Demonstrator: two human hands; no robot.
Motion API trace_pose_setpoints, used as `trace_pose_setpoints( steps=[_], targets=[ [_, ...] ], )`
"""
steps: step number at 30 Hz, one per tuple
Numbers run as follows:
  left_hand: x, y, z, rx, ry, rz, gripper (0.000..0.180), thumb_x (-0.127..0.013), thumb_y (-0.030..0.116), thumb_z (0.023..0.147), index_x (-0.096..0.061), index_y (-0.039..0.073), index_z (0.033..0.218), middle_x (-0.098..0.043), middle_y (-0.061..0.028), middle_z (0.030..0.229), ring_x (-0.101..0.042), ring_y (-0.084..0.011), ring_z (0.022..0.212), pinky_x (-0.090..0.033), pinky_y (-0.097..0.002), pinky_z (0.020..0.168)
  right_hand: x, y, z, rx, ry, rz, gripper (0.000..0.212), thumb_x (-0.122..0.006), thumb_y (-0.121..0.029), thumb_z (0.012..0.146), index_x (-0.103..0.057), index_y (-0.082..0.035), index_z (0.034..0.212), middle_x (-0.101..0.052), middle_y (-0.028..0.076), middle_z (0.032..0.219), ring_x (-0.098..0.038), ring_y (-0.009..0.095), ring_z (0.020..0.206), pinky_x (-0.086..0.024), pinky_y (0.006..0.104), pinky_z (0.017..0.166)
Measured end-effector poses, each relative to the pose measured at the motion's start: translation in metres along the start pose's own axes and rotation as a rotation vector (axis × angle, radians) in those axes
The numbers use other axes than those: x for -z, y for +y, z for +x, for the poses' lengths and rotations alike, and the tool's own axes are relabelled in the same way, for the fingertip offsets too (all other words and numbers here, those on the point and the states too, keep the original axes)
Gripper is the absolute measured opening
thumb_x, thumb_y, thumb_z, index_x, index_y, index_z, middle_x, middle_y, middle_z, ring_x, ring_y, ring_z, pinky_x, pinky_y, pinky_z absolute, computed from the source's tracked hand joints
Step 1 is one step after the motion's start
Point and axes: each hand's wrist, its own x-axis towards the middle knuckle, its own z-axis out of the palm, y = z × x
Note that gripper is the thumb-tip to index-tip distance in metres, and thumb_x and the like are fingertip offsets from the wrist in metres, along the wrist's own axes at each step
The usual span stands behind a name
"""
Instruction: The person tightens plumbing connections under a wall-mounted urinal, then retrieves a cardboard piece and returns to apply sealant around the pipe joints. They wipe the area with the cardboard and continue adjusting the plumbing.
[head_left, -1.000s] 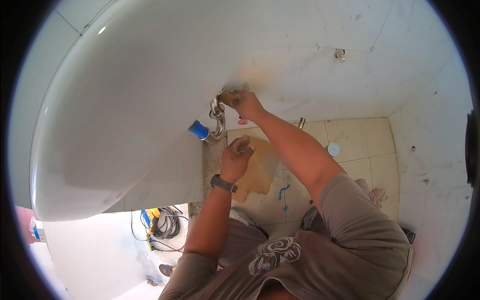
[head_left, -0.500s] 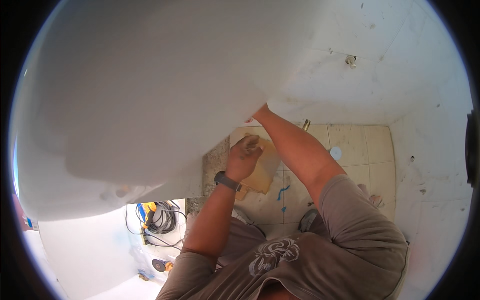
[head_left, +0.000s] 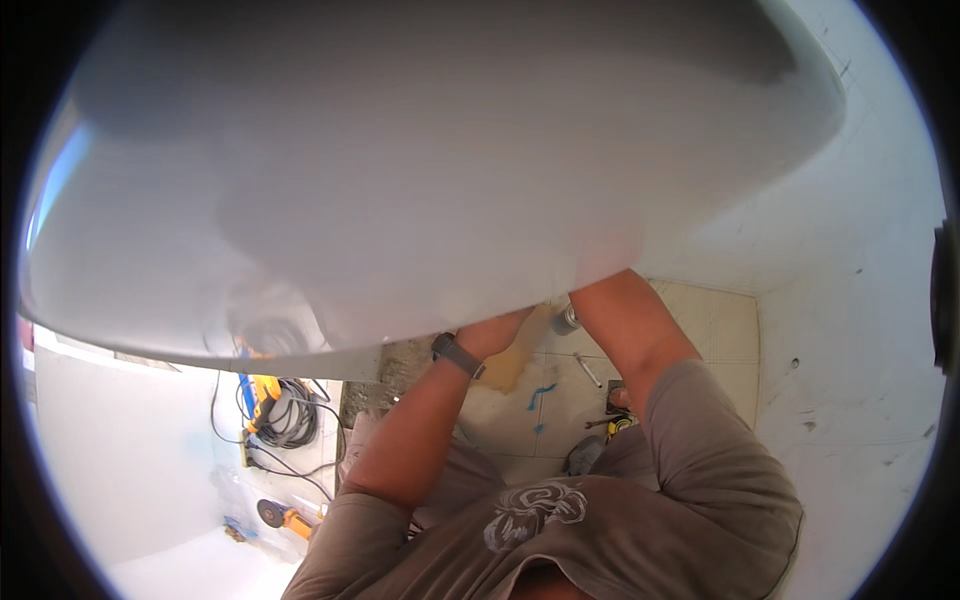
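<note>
A large, glossy white curved fixture (head_left: 480, 200) fills the upper part of the view and hides what lies behind it. My left hand (head_left: 502, 332) reaches beneath its lower edge, a dark watch (head_left: 458, 354) on the wrist; the fingers are hidden. My right forearm (head_left: 640, 325) goes up behind the same edge, and the right hand is out of sight. What either hand touches cannot be made out. Between the arms a silver cylindrical fitting (head_left: 566, 320) shows just under the rim. Below my left hand lies a tan sheet (head_left: 510, 370).
On the tiled floor lie a thin whitish tube (head_left: 588, 371), a blue strip (head_left: 542, 397) and a yellow round tool (head_left: 622, 425). At left are a yellow-and-blue power tool (head_left: 262, 398), coiled dark cable (head_left: 292, 415) and an angle grinder (head_left: 286, 515). A white wall (head_left: 850, 400) stands at right.
The white fixture now reaches farther right across the view. My left hand has moved up and right, its fingers now hidden under the edge. The silver fitting has come into sight.
</note>
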Motion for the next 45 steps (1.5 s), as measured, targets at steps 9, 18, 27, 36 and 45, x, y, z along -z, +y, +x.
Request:
trace_pose_setpoints(
  steps=[9, 18, 27, 36, 45],
  targets=[
    [0.006, 0.008, -0.004, 0.079, 0.023, -0.123, 0.046, -0.072, 0.024, 0.091, -0.063, -0.005, 0.125, -0.069, -0.0237, 0.119, -0.070, -0.0313, 0.108, -0.054, -0.0383, 0.093, 0.014, -0.008, 0.011, 0.086, 0.002, -0.196, 0.024, -0.063, -0.021, 0.093, -0.071, -0.015, 0.115, -0.072, 0.017, 0.102, -0.070, 0.038, 0.094, -0.057, 0.0486, 0.080],
    [0.008, 0.006, -0.007, 0.021, 0.055, -0.094, 0.045, -0.072, 0.026, 0.089, -0.065, -0.004, 0.121, -0.071, -0.0232, 0.115, -0.070, -0.0322, 0.105, -0.055, -0.0389, 0.090, 0.032, -0.021, 0.021, 0.072, -0.065, -0.350, 0.023, -0.063, -0.023, 0.094, -0.071, -0.014, 0.113, -0.072, 0.017, 0.104, -0.070, 0.038, 0.094, -0.057, 0.0482, 0.080],
    [0.005, 0.005, -0.009, -0.014, 0.056, -0.152, 0.044, -0.073, 0.024, 0.089, -0.065, -0.004, 0.121, -0.071, -0.0231, 0.112, -0.070, -0.0321, 0.105, -0.054, -0.0389, 0.091, 0.026, -0.012, 0.035, 0.289, 0.158, -0.441, 0.016, -0.059, -0.019, 0.094, -0.066, -0.012, 0.107, -0.071, 0.014, 0.101, -0.070, 0.040, 0.089, -0.056, 0.0524, 0.076],
    [0.005, 0.007, -0.011, -0.007, 0.044, -0.149, 0.042, -0.073, 0.024, 0.089, -0.065, -0.004, 0.119, -0.071, -0.0226, 0.112, -0.069, -0.0315, 0.105, -0.054, -0.0390, 0.091, 0.039, -0.029, 0.037, 0.394, 0.184, -0.507, 0.013, -0.058, -0.013, 0.088, -0.068, -0.011, 0.096, -0.066, 0.011, 0.102, -0.069, 0.037, 0.088, -0.054, 0.0492, 0.074],
    [0.005, 0.006, -0.010, -0.011, 0.049, -0.163, 0.042, -0.073, 0.023, 0.089, -0.064, -0.003, 0.121, -0.071, -0.0221, 0.113, -0.069, -0.0316, 0.106, -0.054, -0.0392, 0.091, 0.047, -0.043, 0.047, 0.495, 0.183, -0.634, 0.010, -0.060, -0.012, 0.084, -0.070, -0.014, 0.084, -0.066, 0.005, 0.090, -0.062, 0.027, 0.092, -0.044, 0.0447, 0.082]
  ],
)
